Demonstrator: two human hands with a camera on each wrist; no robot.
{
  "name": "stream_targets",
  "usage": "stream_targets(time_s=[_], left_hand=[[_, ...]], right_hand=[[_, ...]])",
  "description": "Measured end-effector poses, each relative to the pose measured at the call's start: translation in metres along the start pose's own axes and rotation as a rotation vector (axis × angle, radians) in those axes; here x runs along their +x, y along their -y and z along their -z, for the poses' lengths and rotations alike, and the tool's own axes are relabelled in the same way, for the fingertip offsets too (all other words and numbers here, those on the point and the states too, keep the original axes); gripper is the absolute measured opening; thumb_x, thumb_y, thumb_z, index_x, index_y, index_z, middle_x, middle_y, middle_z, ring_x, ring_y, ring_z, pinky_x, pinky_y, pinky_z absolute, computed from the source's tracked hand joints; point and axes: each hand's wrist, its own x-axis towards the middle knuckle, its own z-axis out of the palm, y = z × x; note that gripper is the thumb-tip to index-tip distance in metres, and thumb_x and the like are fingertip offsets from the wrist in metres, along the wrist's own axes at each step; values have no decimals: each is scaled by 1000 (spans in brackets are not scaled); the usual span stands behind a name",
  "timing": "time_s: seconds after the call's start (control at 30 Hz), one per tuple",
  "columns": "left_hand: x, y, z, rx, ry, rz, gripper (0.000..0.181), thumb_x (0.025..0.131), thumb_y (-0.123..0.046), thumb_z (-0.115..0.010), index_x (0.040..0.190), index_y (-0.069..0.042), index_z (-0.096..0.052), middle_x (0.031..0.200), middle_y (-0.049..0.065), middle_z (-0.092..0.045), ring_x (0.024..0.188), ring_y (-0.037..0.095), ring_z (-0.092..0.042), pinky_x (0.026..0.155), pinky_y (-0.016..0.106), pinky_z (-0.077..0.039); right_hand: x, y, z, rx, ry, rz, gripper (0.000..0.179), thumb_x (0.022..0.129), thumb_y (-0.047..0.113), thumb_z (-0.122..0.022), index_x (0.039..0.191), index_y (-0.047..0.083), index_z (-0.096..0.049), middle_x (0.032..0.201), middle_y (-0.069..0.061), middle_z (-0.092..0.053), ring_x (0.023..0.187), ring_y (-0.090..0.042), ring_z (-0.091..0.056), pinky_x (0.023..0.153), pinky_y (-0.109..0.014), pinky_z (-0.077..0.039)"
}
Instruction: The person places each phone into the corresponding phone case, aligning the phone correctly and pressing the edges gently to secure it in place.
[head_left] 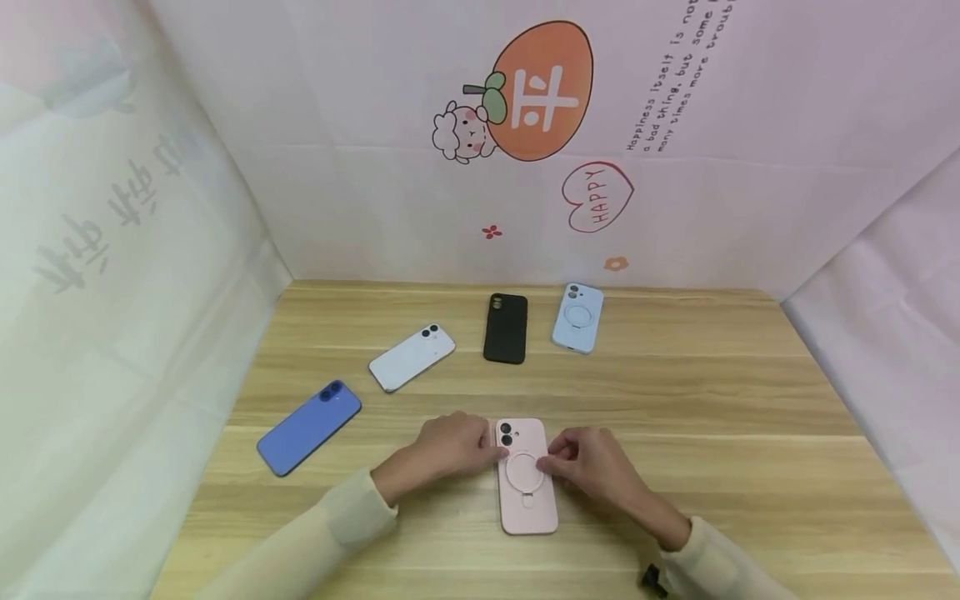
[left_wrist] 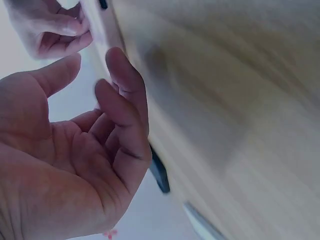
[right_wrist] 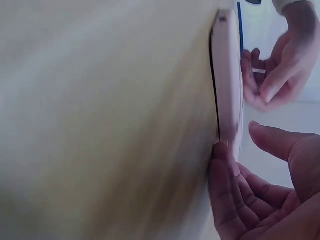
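Note:
A pink phone case with a ring stand on its back [head_left: 528, 508] lies back up on the wooden table, with camera lenses showing at its top left. A thin dark line runs along its lower edge in the right wrist view. My left hand [head_left: 453, 446] is at the left side, its fingers loosely bent and its thumb apart from them in the left wrist view. On the other side, my right hand [head_left: 592, 467] touches the pink edge with its fingertips; its thumb stands clear of the case in the right wrist view.
A blue phone [head_left: 309, 429] and a white phone [head_left: 412, 358] lie to the left. Farther back are a black phone case [head_left: 506, 329] and a light blue case with a ring [head_left: 578, 318]. White printed cloth [head_left: 375, 192] walls the table's back and sides.

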Motion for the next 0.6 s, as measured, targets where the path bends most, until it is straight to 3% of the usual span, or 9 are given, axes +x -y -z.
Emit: stream_targets(time_s=[0.27,0.43,0.53,0.6], left_hand=[[-19,18,34,-75,-130,44,28,103,-44,-68,102,-17,-70,81,-4,-68,67,12,-59,59,30,-49],[-35,41,65,-142,-226,99,47,103,-41,-69,132,-5,-64,109,6,-77,87,17,-71,72,37,-59],[-45,59,82,-142,-288,143,62,103,-40,-69,145,2,-53,126,17,-72,107,30,-71,85,47,-60],[-51,70,90,-110,-322,155,69,102,-38,-71,148,7,-47,135,27,-64,120,42,-64,95,56,-57]], right_hand=[[25,-10,22,-59,-40,-23,19,91,25,-86,94,8,-77,80,2,-72,70,-11,-64,60,-25,-55],[50,-19,40,-83,-93,-1,39,95,31,-82,111,-4,-74,94,-11,-77,82,-18,-71,67,-30,-62],[66,-26,54,-102,-118,-21,57,97,37,-79,124,-11,-67,103,-21,-76,85,-25,-73,68,-34,-63],[77,-31,65,-129,-127,-49,67,98,42,-76,131,-14,-61,108,-25,-75,88,-29,-73,71,-38,-63]])
